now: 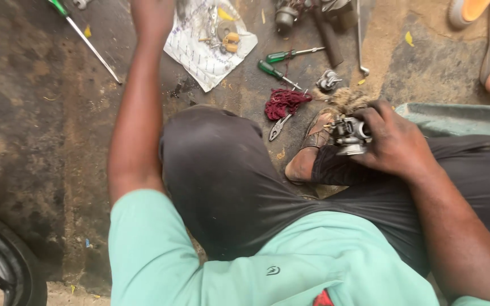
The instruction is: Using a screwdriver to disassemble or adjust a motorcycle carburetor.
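- The right hand (pixel 395 141) is shown closed around a small grey metal engine part (pixel 351 136), held over the right knee, just above a worn brown sandal (pixel 312 148); the part's far side is covered by the fingers, so its full shape cannot be made out.
- The left hand (pixel 153 14) is cut off by the top edge; whether it is open or holding anything cannot be told.
- Small parts lying on a white printed sheet (pixel 199 54) are too small to identify; a dark assembly (pixel 286 16) at the top edge is partly out of view.
- Two green-handled screwdrivers (pixel 282 55), pliers (pixel 279 128) and a dark red rag (pixel 284 102) are seen on the stained, oily concrete floor (pixel 35 124); a black tyre (pixel 1 266) is cropped at the lower left.
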